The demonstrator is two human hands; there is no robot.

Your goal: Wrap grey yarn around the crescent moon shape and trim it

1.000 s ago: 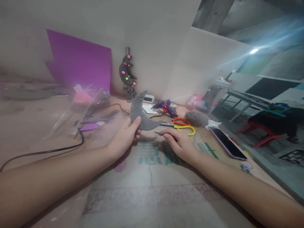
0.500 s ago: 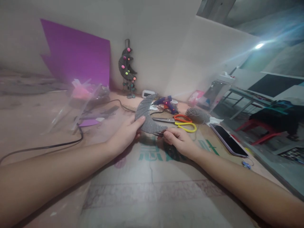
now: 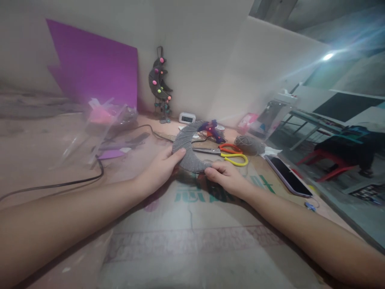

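A crescent moon wrapped in grey yarn is held up over the table, its hollow side facing right. My left hand grips the outer curve, thumb across the front face and fingers hidden behind. At the lower right tip, my right hand pinches the crescent between thumb and fingers. Just behind it lie scissors with one red and one yellow handle. A purple hot glue gun with a small red light rests farther back, partly covered by the crescent's upper tip.
A ball of grey yarn and a phone lie to the right. A decorated moon hanging leans on the wall near a small digital clock. Purple card stands back left; a black cable crosses the left side.
The crescent has turned slightly in my hands, so its face shows broader and its upper tip points more to the right. My right hand stays at the lower tip.
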